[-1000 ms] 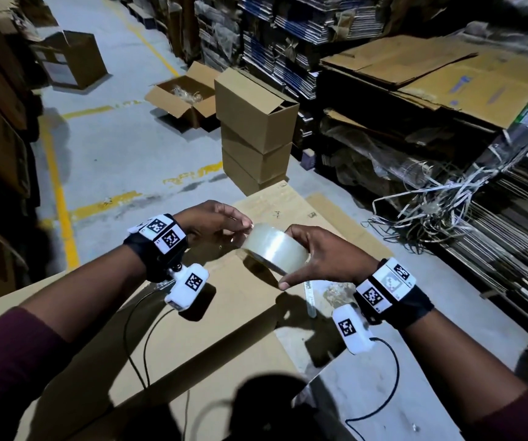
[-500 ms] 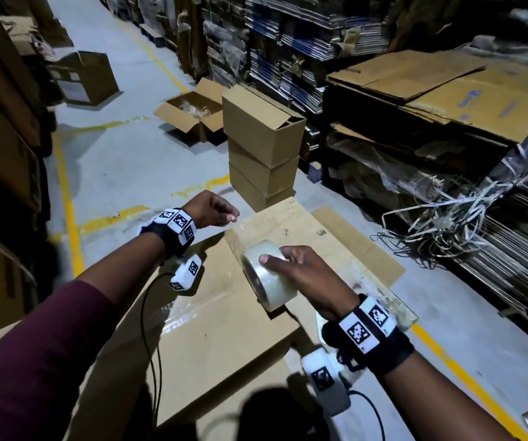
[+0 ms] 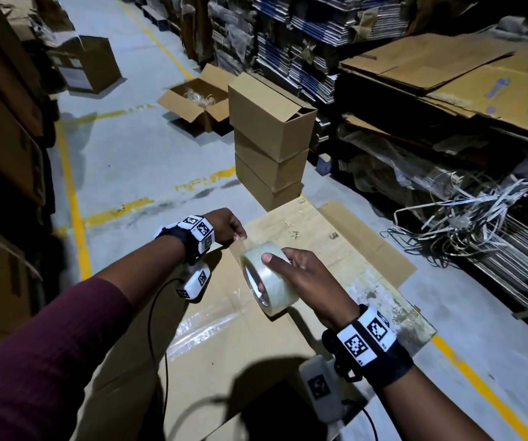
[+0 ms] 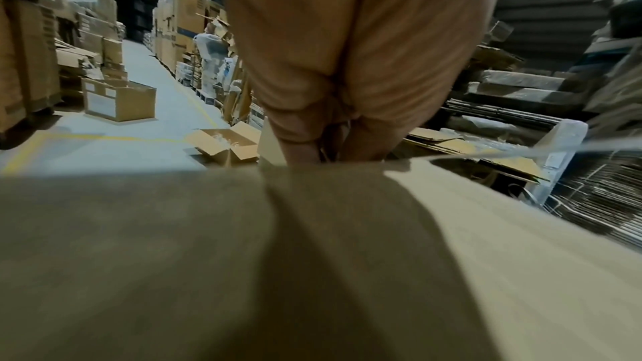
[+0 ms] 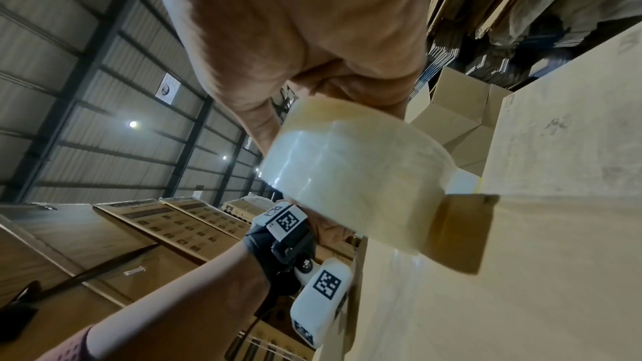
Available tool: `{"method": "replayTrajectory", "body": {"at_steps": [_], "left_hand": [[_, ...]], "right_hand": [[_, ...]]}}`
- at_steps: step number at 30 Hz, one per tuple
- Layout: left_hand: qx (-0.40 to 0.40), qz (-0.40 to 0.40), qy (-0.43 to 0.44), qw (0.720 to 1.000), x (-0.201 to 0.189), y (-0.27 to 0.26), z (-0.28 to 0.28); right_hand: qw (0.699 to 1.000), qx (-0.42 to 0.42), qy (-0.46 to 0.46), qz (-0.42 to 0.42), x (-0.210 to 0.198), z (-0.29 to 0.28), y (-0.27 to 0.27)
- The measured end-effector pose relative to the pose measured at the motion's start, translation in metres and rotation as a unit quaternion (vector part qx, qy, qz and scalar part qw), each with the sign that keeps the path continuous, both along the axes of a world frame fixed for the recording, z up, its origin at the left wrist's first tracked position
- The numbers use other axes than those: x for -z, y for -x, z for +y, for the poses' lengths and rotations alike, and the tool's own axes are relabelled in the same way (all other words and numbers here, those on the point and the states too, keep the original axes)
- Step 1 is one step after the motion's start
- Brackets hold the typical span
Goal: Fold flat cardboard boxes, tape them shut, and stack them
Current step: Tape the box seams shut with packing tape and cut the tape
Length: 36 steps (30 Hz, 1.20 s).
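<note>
1. Two hands share the tape. The right hand [image 3: 307, 275] grips the roll of clear tape [image 3: 269, 278], its thumb on the outer wrap and its other fingers curled behind the roll, which stands on edge just above the box. The left hand [image 3: 226, 226] is curled, its fingertips pinching the free end of the tape [image 3: 240, 238] at the far edge of the box top; in the left wrist view the fingers meet the cardboard edge, though the film itself is too faint to make out there.

2. Step in hand, as a judgement: taping the box shut. A short span of film runs from the pinched end to the roll, so the strip appears anchored or about to be anchored at the far edge.

3. Next move, as a judgement: it calls for drawing the roll toward the body along the seam while the left hand holds the end down, then pressing the strip flat and tearing it off.

4. Cardboard box [image 3: 224, 338]: plain brown and matt, lying directly under both hands. A glossy patch of film already lies across its near surface. Whether every flap is closed cannot be told.

5. Stack of three folded boxes [image 3: 269, 138]: standing on the floor beyond the work, well apart from the hands; its top box has one flap raised.

6. Open box [image 3: 195, 103]: on the floor, just beside the stack.
</note>
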<state>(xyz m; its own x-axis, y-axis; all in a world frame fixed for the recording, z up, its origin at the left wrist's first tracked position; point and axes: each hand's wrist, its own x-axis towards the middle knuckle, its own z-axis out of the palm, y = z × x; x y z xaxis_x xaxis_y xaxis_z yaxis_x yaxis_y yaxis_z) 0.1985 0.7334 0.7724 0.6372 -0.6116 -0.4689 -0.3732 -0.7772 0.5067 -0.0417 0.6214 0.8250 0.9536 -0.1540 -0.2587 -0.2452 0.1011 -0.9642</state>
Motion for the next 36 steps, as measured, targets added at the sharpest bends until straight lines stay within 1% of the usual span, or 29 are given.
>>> {"method": "replayTrajectory", "body": {"at_steps": [3,6,9,13,14,17,18,22,24,27,30,31,33,36], "left_hand": [[0.011,0.018,-0.031,0.999,-0.005,0.005,-0.003],[-0.014,0.043,-0.072,0.996,-0.012,0.009,-0.003],[-0.037,0.031,-0.091,0.995,-0.014,0.011,0.001],[-0.063,-0.009,-0.035,0.997,-0.021,0.015,0.004],[-0.076,0.004,-0.017,0.997,-0.02,0.015,0.007],[-0.105,0.101,0.017,0.989,-0.016,0.02,0.024],[-0.108,0.116,0.022,0.987,-0.014,0.024,0.029],[-0.162,0.097,0.045,0.981,-0.009,0.036,0.034],[-0.162,0.084,0.032,0.983,-0.013,0.04,0.032],[-0.149,0.054,0.019,0.987,-0.019,0.045,0.03],[-0.133,0.026,0.005,0.991,-0.02,0.049,0.029],[-0.136,0.024,0.006,0.99,-0.02,0.049,0.029],[-0.145,0.023,0.012,0.989,-0.019,0.051,0.029],[-0.155,0.012,0.014,0.988,-0.022,0.056,0.03]], "right_hand": [[1.0,0.002,-0.012,-0.001,0.003,0.002,0.0],[0.999,0.018,-0.035,-0.002,0.003,0.002,0.002],[0.999,0.029,-0.036,-0.003,0.003,0.0,0.002],[0.999,0.032,0.025,-0.012,0.008,-0.004,0.003],[0.998,0.034,0.042,-0.016,0.01,-0.006,0.004],[0.996,0.047,0.07,-0.015,0.01,-0.007,0.008],[0.996,0.048,0.08,-0.015,0.012,-0.007,0.01],[0.992,0.036,0.12,-0.019,0.012,-0.006,0.013],[0.991,0.033,0.132,-0.018,0.009,-0.005,0.019],[0.986,0.044,0.158,-0.013,0.008,-0.012,0.038],[0.989,0.036,0.141,0.007,0.006,-0.022,0.077],[0.99,0.032,0.135,0.013,0.005,-0.026,0.091],[0.99,0.052,0.128,0.018,0.005,-0.029,0.122],[0.986,0.071,0.15,0.029,0.013,-0.028,0.158]]}}
